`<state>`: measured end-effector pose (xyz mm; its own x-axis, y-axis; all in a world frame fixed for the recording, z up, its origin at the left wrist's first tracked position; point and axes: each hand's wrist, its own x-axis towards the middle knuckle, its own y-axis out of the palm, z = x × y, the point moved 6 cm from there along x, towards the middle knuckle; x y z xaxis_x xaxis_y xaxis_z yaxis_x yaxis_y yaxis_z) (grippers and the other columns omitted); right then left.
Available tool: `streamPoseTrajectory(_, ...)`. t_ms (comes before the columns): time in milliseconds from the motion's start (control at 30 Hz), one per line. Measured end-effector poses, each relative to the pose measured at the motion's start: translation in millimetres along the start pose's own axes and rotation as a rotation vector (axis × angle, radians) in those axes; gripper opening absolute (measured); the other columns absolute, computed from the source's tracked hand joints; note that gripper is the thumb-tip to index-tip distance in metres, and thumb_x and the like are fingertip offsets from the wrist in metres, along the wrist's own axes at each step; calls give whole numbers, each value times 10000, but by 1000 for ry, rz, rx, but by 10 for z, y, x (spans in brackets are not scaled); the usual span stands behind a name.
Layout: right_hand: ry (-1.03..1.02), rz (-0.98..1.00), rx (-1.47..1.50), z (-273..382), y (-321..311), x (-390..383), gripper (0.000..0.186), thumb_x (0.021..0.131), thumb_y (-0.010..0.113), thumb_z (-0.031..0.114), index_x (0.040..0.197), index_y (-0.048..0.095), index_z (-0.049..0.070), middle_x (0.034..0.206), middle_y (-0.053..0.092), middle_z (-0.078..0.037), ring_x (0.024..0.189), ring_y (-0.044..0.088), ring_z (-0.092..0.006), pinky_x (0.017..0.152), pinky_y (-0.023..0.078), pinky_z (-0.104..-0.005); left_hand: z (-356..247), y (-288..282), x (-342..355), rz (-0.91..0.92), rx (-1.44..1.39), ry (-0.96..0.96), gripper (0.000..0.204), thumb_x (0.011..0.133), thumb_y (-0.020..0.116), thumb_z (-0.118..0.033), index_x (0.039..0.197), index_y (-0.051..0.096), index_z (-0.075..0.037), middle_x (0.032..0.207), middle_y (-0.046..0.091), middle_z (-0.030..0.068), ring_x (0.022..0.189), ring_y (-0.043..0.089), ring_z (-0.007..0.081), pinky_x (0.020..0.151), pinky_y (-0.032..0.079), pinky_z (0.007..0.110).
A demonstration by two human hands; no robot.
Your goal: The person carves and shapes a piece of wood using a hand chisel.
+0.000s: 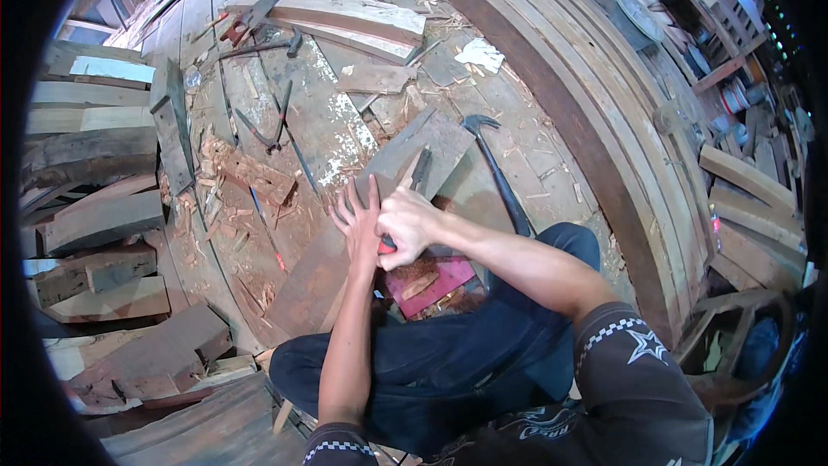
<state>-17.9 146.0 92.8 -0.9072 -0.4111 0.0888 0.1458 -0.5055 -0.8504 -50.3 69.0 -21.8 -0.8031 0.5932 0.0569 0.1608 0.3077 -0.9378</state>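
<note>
My left hand [357, 223] lies with its fingers spread on a wide wooden board [315, 272] that slants across the floor in front of my folded legs. Close against it, my right hand [410, 223] is wrapped round a red-handled tool [387, 245]; only the end of its handle shows below the fist. Beyond the fist a narrow dark piece [422, 169] lies over the board, and I cannot tell whether it belongs to that tool. A claw hammer [498, 168] rests to the right of the board. Between my legs and the board is a pink flat piece [442, 285] with wood chips.
Pincers [274, 134], a second hammer [291, 45] and a handsaw [263, 10] lie farther off among shavings. Nearby are thick timbers [354, 17] and a white glove [479, 54]. Stacked wood blocks [103, 216] line the left; long planks [586, 112] run along the right.
</note>
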Motion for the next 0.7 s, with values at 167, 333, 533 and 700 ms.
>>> streamPoseTrajectory(167,-100,-55,-41,-11,129,-10,411,517,667,475,514,615,67,442,508,-159,443,552,-349,445,425,-423,-109,-62,23,-44,75,12,768,845,522,-363,1523,186,-231,1522,188,184,1370,204,431,1098,95,645)
streamPoseTrajectory(333,-47,-6,-20,26,61,41,414,516,669,484,508,628,72,433,506,-152,434,549,-350,449,428,-423,-175,-217,13,-23,73,-2,778,832,521,-407,1519,205,-225,1523,188,178,1363,223,401,1098,114,639)
streamPoseTrajectory(533,-102,33,-68,112,175,-21,381,524,655,460,482,617,83,426,508,-144,411,545,-335,418,422,-415,-82,-69,44,-11,72,-40,797,821,535,-396,1521,196,-223,1524,185,187,1370,213,405,1098,91,643)
streamPoseTrajectory(700,-5,-6,-51,-64,60,-11,331,536,639,446,480,627,120,421,513,-121,404,546,-318,400,418,-408,-52,-12,30,45,108,-28,740,856,499,-249,1524,179,-230,1524,176,198,1387,182,421,1099,78,646)
